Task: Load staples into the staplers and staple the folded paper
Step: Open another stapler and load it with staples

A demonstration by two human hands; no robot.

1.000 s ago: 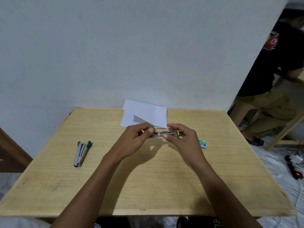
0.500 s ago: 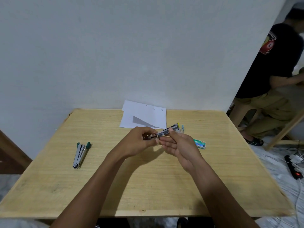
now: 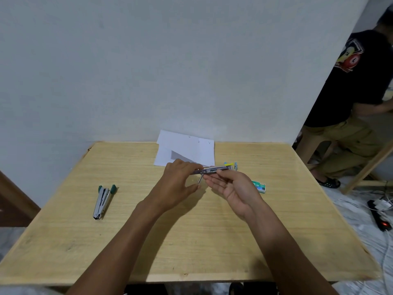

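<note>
Above the table's middle I hold a small metal stapler [image 3: 214, 169] with yellow and light-blue ends, lying level. My left hand [image 3: 180, 184] grips its left end from above. My right hand [image 3: 231, 186], palm up, supports it, thumb pressing on top. A thin metal rod hangs down from the stapler between my hands. A second metal stapler with green ends [image 3: 103, 199] lies on the table at the left. The green staple box [image 3: 259, 185] rests behind my right hand. The folded white paper [image 3: 185, 150] lies at the table's far edge against the wall.
The wooden table [image 3: 191, 241] stands against a pale wall. A person in a black shirt [image 3: 361, 92] is at the right, beside a wooden frame. A power strip and cables [image 3: 380, 216] lie on the floor at the right.
My right hand turned palm up under the stapler. The stapler swung from tilted to level, and a thin rod now hangs out below it.
</note>
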